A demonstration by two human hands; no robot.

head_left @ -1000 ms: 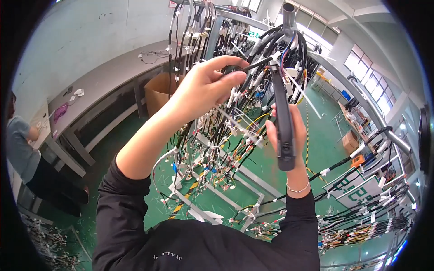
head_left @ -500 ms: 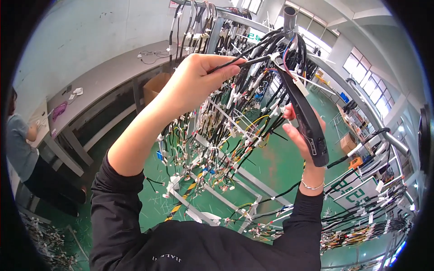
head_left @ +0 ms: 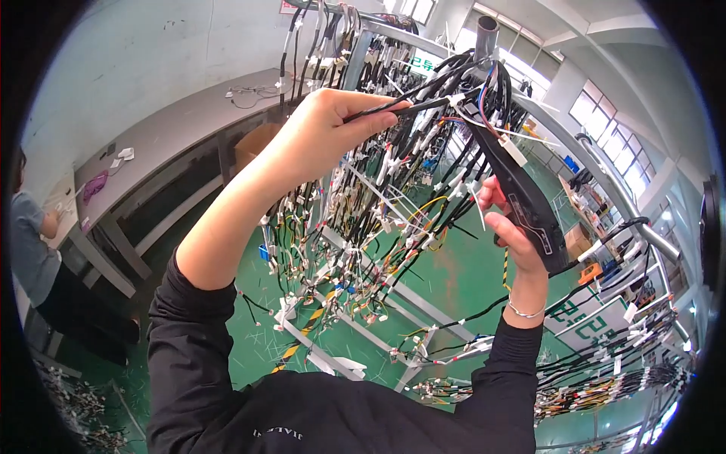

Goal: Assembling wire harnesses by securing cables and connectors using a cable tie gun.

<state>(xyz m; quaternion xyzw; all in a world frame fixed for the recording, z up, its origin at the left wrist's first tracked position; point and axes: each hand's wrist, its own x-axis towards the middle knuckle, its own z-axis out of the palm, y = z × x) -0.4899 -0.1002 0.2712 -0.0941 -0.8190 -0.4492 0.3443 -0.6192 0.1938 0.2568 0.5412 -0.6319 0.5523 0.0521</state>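
- Head view, closest first: the person's black long sleeves (head_left: 189,356) rise from the lower edge; a thin silver-coloured bracelet (head_left: 524,312) circles the right wrist.
- Left hand (head_left: 333,136): thumb and fingers pressed together, pinching slim black-wrapped cables (head_left: 423,104). These run rightward from the fingertips to a thick bundle just below an upright grey metal tube (head_left: 486,34).
- Right hand (head_left: 516,234): fingers curled around a long, curved, black handheld tool (head_left: 522,189). How hard they squeeze cannot be told. The tool's upper end is near a small white plastic fitting (head_left: 455,100) on the pinched cables; whether they touch is unclear.
- Beside the tool's upper half, a white rectangular connector (head_left: 513,150) hangs near thin red and blue wires. These could be nipped or snagged if the tool's nose strays. Should the left pinch slacken, the cables could twist and leave the fitting crooked.
- Beyond the hands, crowded wire harnesses with pale connectors (head_left: 370,227) hang over a green floor (head_left: 469,265); their loose ends might catch a careless sweep of the tool.
- Far left, along the wall, stands a long grey table (head_left: 170,125). A crumpled purple item (head_left: 96,185) lies by its near end, where a co-worker in a grey-blue top (head_left: 36,227) stands.
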